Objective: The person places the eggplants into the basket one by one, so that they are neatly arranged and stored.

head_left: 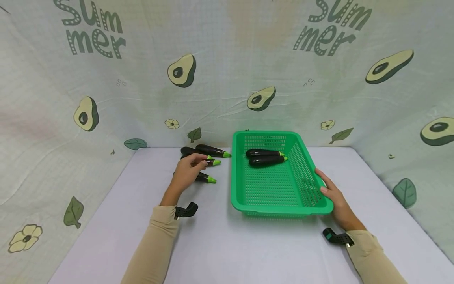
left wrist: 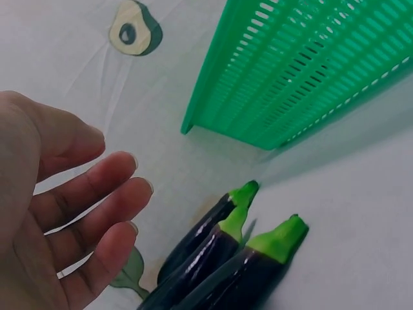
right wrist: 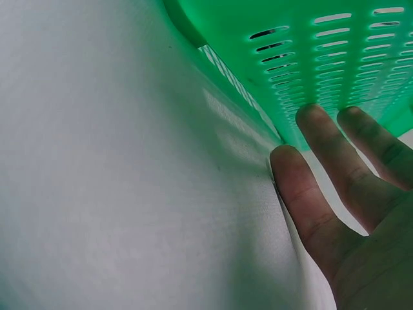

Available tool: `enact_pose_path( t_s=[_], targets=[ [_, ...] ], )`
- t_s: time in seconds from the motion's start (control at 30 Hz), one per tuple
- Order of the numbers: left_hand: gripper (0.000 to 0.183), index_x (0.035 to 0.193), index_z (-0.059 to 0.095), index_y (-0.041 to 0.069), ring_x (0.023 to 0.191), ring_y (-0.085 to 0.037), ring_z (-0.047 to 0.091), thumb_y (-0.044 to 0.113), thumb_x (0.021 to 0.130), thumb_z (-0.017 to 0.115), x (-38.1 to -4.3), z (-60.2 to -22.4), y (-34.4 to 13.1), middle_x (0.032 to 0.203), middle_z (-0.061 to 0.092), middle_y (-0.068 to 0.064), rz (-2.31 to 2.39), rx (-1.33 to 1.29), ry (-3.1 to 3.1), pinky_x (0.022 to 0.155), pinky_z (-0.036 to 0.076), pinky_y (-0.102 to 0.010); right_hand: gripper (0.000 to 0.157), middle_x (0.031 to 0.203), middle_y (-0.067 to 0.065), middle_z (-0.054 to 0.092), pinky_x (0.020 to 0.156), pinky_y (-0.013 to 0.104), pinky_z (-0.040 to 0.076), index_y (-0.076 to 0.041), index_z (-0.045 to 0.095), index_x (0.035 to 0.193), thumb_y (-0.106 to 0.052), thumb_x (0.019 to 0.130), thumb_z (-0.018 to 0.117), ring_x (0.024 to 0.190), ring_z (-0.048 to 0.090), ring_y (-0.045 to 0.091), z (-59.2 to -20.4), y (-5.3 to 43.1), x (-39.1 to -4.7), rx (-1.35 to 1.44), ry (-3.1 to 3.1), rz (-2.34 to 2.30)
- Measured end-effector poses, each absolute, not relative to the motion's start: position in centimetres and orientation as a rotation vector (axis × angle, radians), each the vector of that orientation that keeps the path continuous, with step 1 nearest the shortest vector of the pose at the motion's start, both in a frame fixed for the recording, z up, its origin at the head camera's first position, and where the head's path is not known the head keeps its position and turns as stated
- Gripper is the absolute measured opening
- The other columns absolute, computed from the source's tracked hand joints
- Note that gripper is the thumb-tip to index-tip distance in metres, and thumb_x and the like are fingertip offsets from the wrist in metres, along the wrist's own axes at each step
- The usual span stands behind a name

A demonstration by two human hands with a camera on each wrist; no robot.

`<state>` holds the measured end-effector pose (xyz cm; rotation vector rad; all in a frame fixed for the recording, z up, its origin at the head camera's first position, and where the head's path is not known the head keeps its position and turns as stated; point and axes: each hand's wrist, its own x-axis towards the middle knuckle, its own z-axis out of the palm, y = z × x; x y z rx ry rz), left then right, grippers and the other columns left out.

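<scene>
My left hand (head_left: 188, 170) is above a group of dark purple eggplants (head_left: 212, 150) with green stems, left of the basket. In the left wrist view its fingers (left wrist: 103, 258) are loosely bent with nothing between them, and three eggplants (left wrist: 242, 284) lie beside them. My right hand (head_left: 335, 199) touches the right side of a green plastic basket (head_left: 276, 210). In the right wrist view its nearly straight fingers (right wrist: 322, 139) rest against the slotted outer wall. Inside the basket, two eggplants (head_left: 267, 160) lie side by side near the back.
A white cloth covers the table (head_left: 213, 244). Behind it hangs a pale fabric backdrop (head_left: 220, 71) printed with avocados, leaves and lettering. Black straps (head_left: 186, 210) with small devices sit on both wrists.
</scene>
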<state>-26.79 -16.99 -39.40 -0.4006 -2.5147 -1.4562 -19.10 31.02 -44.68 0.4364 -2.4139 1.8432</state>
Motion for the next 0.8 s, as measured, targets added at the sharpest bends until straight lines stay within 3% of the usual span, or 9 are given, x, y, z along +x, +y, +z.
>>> enact_pose_path(
  t_s=[0.17, 0.53, 0.8],
  targets=[
    [0.028, 0.123, 0.069, 0.008, 0.090, -0.019, 0.068, 0.022, 0.099, 0.066, -27.1, -39.6, -18.2, 0.101, 0.072, -0.011, -1.432, -0.381, -2.518, 0.084, 0.051, -0.044, 0.058, 0.166, 0.013, 0.009, 0.097, 0.015, 0.023, -0.025, 0.020, 0.162, -0.027, 0.106, 0.035, 0.137, 0.021, 0.004, -44.7, 31.0, -19.1, 0.442, -2.407, 1.853],
    [0.027, 0.121, 0.069, 0.012, 0.095, -0.022, 0.066, 0.027, 0.098, 0.067, -28.0, -40.5, -20.8, 0.097, 0.070, -0.005, -1.382, -0.285, -2.495, 0.085, 0.050, -0.043, 0.057, 0.164, 0.009, 0.013, 0.095, 0.017, 0.025, -0.026, 0.020, 0.162, -0.027, 0.107, 0.034, 0.132, 0.026, 0.008, -44.7, 31.4, -19.3, 0.451, -2.409, 1.830],
    [0.035, 0.125, 0.068, 0.007, 0.108, -0.024, 0.060, 0.031, 0.099, 0.066, -28.3, -41.7, -22.6, 0.111, 0.068, -0.008, -1.380, -0.197, -2.497, 0.095, 0.047, -0.046, 0.058, 0.166, 0.013, 0.009, 0.097, 0.019, 0.024, -0.027, 0.019, 0.162, -0.028, 0.107, 0.035, 0.135, 0.022, 0.005, -44.7, 31.3, -19.2, 0.444, -2.431, 1.843]
  ],
)
